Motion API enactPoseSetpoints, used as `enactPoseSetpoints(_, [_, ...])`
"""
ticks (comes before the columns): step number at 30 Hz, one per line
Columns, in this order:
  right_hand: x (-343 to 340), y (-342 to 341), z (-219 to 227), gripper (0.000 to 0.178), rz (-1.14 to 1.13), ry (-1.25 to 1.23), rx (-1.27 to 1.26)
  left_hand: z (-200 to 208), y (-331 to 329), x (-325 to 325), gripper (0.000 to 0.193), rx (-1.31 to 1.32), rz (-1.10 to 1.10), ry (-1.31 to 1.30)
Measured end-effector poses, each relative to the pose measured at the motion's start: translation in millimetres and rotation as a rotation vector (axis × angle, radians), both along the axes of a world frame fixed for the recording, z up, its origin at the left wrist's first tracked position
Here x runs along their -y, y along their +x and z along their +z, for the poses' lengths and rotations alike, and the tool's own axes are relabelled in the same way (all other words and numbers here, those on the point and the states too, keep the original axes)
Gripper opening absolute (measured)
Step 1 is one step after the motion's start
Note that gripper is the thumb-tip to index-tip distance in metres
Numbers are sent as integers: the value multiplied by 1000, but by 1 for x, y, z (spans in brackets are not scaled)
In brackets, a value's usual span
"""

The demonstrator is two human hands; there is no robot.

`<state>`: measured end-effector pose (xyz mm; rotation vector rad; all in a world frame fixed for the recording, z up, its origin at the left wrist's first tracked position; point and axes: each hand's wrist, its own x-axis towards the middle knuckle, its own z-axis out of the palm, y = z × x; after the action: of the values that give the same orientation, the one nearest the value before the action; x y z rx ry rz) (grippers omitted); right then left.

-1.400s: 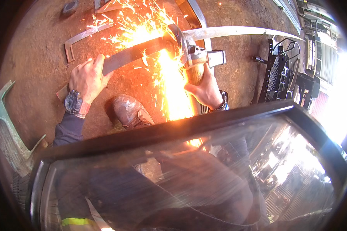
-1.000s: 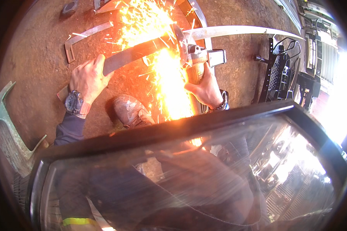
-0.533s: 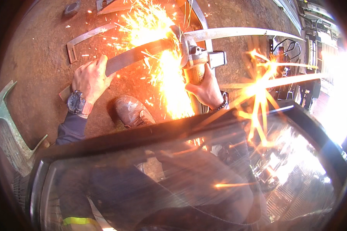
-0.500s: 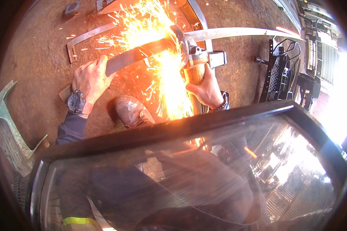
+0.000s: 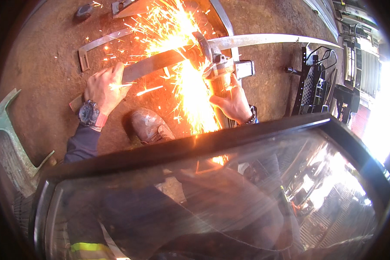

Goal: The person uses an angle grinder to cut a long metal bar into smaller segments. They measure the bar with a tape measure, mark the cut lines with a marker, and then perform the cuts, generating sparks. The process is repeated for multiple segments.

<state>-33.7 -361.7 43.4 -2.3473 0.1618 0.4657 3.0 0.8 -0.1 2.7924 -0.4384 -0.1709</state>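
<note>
A long flat metal bar [image 5: 154,67] runs from left to right across the upper middle, slightly curved by the lens. My left hand [image 5: 103,89], wearing a watch, is wrapped around its left part, and the bar's end sticks out below the wrist. My right hand [image 5: 232,103] grips the body of an angle grinder [image 5: 222,82]. The grinder's disc and guard [image 5: 202,47] meet the bar, and bright sparks [image 5: 195,97] spray up and down from there. Glare hides the exact contact point and part of the grinder.
A dark-framed clear visor [image 5: 195,147] covers the lower view. Below the bar is a brown boot [image 5: 148,125]. Around lie an angled metal piece [image 5: 84,58], a green metal part [image 5: 13,143], a frame [image 5: 223,19] and black metal racks [image 5: 310,82] on the brown floor [image 5: 43,86].
My left hand has shifted slightly right. The grinder stays at nearly the same spot on the bar, and the sparks keep flying in a changed pattern, some now near my left hand.
</note>
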Motion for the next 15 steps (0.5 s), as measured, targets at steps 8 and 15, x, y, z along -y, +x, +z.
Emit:
enactPoseSetpoints(8, [-11, 9, 8, 70, 0, -19, 12, -7, -2, -4, 39, -9, 13, 11])
enactPoseSetpoints(15, [2, 19, 11, 64, -38, 102, -16, -7, 5, 3, 42, -21, 15, -3])
